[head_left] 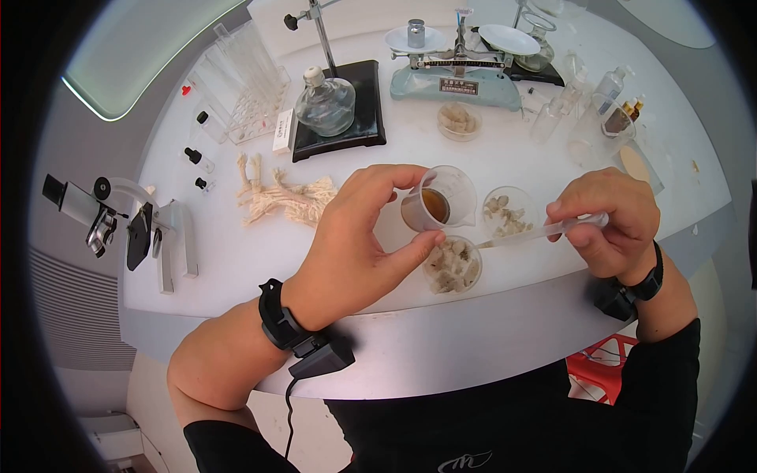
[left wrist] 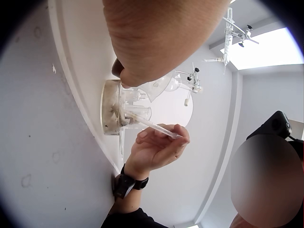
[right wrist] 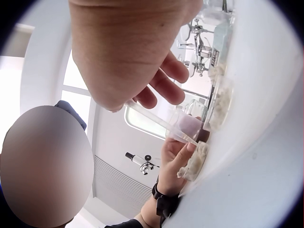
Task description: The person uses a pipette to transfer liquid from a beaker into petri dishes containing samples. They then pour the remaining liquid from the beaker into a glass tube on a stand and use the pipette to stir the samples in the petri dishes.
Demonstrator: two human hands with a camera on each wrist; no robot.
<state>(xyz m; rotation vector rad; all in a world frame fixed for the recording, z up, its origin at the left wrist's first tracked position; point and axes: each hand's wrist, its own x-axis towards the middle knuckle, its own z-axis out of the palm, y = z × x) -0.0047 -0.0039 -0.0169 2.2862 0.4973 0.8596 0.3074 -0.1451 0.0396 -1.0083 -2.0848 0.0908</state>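
Note:
My left hand (head_left: pixel 355 236) grips a small clear plastic beaker (head_left: pixel 465 189) between thumb and fingers, tilted, with brown liquid (head_left: pixel 432 206) inside. Just below the beaker stands a petri dish (head_left: pixel 480 272) of pale, dark-speckled lumps (head_left: pixel 451 262). In my right hand (head_left: pixel 615 217) a translucent plastic dropper (head_left: pixel 544 231) is pinched, its tip pointing left and down at that dish's edge. The right wrist view shows the dropper tip close over the pale lumps (right wrist: pixel 194 164), beside the beaker (right wrist: pixel 186 122). A second petri dish (head_left: pixel 537 206) holds smaller pale bits behind the dropper.
Farther back stand a third petri dish (head_left: pixel 460 137), a balance (head_left: pixel 457 83) and a glass flask (head_left: pixel 325 106) on a black stand base. A microscope (head_left: pixel 150 221) and a cream, root-like piece (head_left: pixel 288 197) lie left. Bottles and glassware (head_left: pixel 603 118) crowd the right.

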